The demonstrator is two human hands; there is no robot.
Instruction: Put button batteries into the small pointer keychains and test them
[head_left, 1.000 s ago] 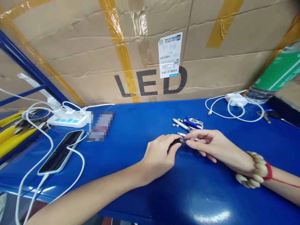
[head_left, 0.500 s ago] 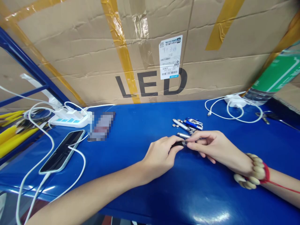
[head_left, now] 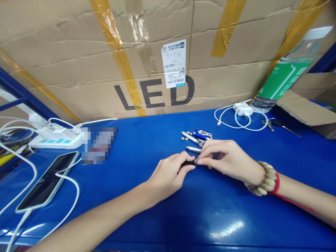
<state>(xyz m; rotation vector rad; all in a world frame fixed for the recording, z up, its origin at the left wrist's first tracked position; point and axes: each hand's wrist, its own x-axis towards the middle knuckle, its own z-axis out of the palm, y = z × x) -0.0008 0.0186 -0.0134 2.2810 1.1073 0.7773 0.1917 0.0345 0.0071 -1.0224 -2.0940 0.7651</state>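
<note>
My left hand [head_left: 168, 173] is closed around a slim black penlight-like tube [head_left: 188, 163], held low over the blue tabletop. The thumb and forefinger of my right hand [head_left: 229, 159] pinch the tube's silvery end; the other fingers curl behind. Just beyond my fingertips lies a silver tube [head_left: 193, 149], partly covered by my right hand. Past it are another silver tube [head_left: 190, 137], a blue one [head_left: 199, 133] with a looped white cord [head_left: 205, 133], and several small round discs [head_left: 183, 138] like button cells.
A large cardboard box [head_left: 86, 77] stands along the back. On the left lie a charging phone [head_left: 48, 182], white cables and a power strip [head_left: 56, 140]. A leaning bottle [head_left: 285, 77], a charger [head_left: 244, 108] with its cable, and keys [head_left: 269, 125] are at the back right.
The view has turned right, so everything appears further left. Both hands keep hold of the black tube, and my right-hand fingers have shifted slightly at its silvery end.
</note>
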